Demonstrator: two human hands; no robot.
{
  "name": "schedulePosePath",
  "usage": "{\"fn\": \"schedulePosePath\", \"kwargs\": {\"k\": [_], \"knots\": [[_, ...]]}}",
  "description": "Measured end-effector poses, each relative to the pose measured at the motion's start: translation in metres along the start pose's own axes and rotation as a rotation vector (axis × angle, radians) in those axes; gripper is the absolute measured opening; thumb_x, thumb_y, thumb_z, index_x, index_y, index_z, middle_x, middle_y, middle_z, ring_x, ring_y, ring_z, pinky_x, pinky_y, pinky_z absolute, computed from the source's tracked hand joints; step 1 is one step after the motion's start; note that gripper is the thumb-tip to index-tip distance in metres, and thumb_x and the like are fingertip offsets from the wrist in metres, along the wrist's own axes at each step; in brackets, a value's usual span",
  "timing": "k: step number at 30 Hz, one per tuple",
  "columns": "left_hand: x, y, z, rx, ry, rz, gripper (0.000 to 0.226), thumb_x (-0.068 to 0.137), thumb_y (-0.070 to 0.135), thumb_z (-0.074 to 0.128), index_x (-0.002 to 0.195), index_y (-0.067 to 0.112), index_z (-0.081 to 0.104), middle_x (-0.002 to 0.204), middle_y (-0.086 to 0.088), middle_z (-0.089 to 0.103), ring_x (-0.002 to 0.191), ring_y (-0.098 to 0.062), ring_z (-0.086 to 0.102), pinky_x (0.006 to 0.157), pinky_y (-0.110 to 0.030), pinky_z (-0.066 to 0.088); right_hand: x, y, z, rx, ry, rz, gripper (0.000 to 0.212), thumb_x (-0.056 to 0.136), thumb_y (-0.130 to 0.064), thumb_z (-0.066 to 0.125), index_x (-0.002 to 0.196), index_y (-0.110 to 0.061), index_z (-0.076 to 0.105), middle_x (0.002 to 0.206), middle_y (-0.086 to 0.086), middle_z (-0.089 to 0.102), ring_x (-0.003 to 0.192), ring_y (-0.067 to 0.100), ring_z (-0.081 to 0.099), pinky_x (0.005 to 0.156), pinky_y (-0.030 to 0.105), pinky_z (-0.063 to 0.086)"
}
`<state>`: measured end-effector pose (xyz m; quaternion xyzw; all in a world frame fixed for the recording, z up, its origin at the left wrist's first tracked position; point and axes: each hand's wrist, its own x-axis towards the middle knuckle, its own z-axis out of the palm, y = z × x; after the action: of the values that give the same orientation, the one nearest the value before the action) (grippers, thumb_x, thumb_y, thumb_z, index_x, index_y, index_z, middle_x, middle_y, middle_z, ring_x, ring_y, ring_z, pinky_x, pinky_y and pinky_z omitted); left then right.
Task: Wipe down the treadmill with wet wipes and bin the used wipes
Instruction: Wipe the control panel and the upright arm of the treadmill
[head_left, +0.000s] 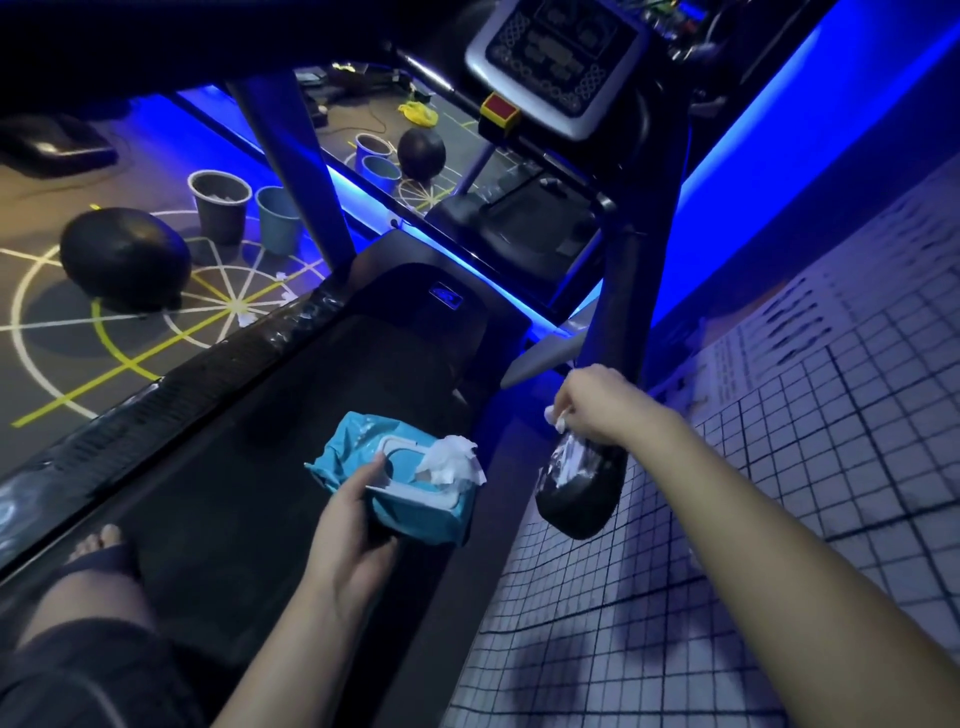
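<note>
Blue light is washing over a dim room. The treadmill (291, 415) is lying beside a white tiled floor (727, 571) on its right, with bins (221, 205) standing well off to its left. The left hand (353, 540) is gripping a blue pack (395, 483) over the belt, lid open, a tuft (452, 460) poking out. The right hand (587, 402) is reaching to the treadmill's right handrail (579, 493), pinching a crumpled wipe (551, 418) just above its black end.

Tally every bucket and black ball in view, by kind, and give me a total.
Buckets: 4 (near dark, near blue, far two)
Black balls: 2 (near, far)
Total: 6
The far set may be a mirror image of the near one.
</note>
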<state>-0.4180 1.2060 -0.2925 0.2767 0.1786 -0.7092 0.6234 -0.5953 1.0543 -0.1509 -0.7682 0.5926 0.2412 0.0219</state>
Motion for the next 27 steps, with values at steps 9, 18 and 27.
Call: {"fn": "schedulePosePath", "kwargs": {"k": [9, 18, 27], "knots": [[0.029, -0.004, -0.004, -0.061, -0.009, 0.037, 0.036, 0.098, 0.016, 0.068, 0.131, 0.004, 0.067, 0.124, -0.022, 0.075, 0.120, -0.036, 0.071, 0.113, -0.057, 0.048, -0.027, -0.020, -0.021, 0.087, -0.291, -0.216, 0.011, 0.079, -0.029, 0.078, 0.088, -0.035, 0.080, 0.081, -0.013, 0.075, 0.079, 0.002, 0.068, 0.069, 0.024, 0.055], [0.054, -0.009, -0.026, -0.083, 0.007, 0.020, 0.043, 0.096, 0.017, 0.070, 0.136, 0.004, 0.065, 0.127, -0.023, 0.073, 0.121, -0.040, 0.070, 0.116, -0.058, 0.045, 0.010, -0.008, -0.003, -0.123, -0.215, -0.190, 0.012, 0.086, -0.033, 0.069, 0.088, -0.031, 0.080, 0.086, -0.002, 0.075, 0.080, 0.015, 0.069, 0.077, 0.030, 0.059], [0.066, -0.003, -0.026, -0.107, 0.008, 0.007, 0.049, 0.095, 0.017, 0.071, 0.141, 0.005, 0.063, 0.133, -0.021, 0.071, 0.124, -0.039, 0.069, 0.116, -0.056, 0.045, 0.012, -0.030, -0.028, -0.019, -0.281, -0.245, 0.010, 0.087, -0.026, 0.071, 0.084, -0.034, 0.077, 0.081, -0.015, 0.073, 0.080, 0.004, 0.065, 0.071, 0.020, 0.052]]}}
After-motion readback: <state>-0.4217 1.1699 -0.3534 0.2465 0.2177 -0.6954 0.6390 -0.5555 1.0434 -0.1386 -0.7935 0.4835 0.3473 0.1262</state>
